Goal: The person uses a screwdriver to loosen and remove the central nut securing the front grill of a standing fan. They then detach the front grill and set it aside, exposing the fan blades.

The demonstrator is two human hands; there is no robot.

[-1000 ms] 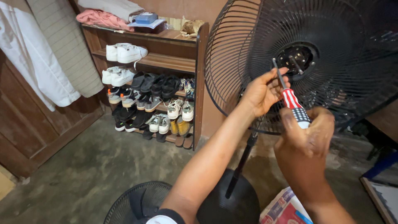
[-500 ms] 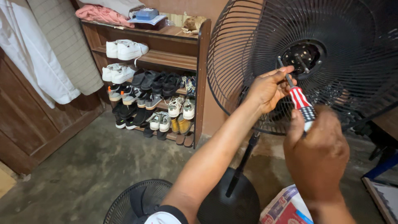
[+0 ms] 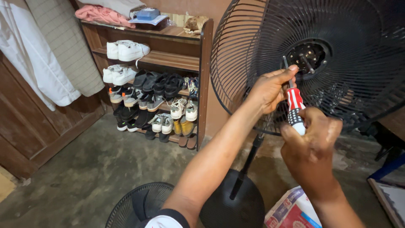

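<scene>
Two hands work one screwdriver [image 3: 294,103] at the black pedestal fan [image 3: 337,63]. Its handle is red, white and dark-patterned; its thin metal shaft angles up toward the fan hub [image 3: 311,55], inside the rear wire guard. Left hand [image 3: 270,88]: fingers closed, pinching the shaft just above the handle. Right hand [image 3: 312,147]: closed around the handle's lower end. A detached grille [image 3: 139,204] lies on the floor beside the fan base [image 3: 232,209].
</scene>
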